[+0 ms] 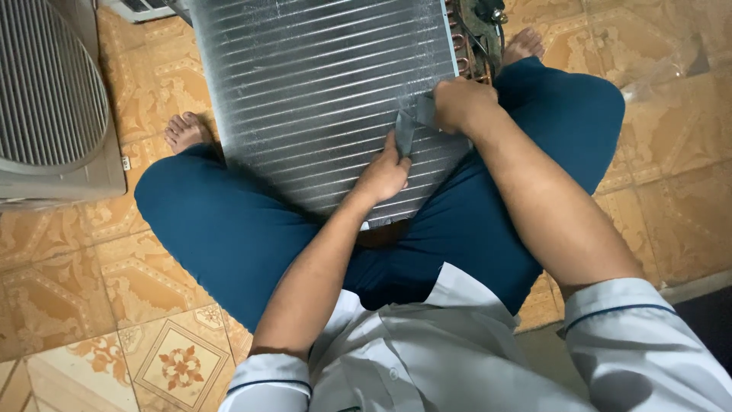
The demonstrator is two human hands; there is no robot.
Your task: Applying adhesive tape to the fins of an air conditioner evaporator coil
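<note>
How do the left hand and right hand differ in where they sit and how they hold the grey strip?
The left hand sits lower on the finned coil panel, pinching the bottom end of the grey strip. The right hand is higher, near the panel's right edge, closed in a fist around the strip's upper end. Both grip the same strip and rest against the panel.

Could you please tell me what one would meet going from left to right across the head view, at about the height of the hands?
Grey fan unit → bare foot → finned coil panel → left hand → grey strip → right hand → blue-trousered knee → patterned floor tiles.
</note>
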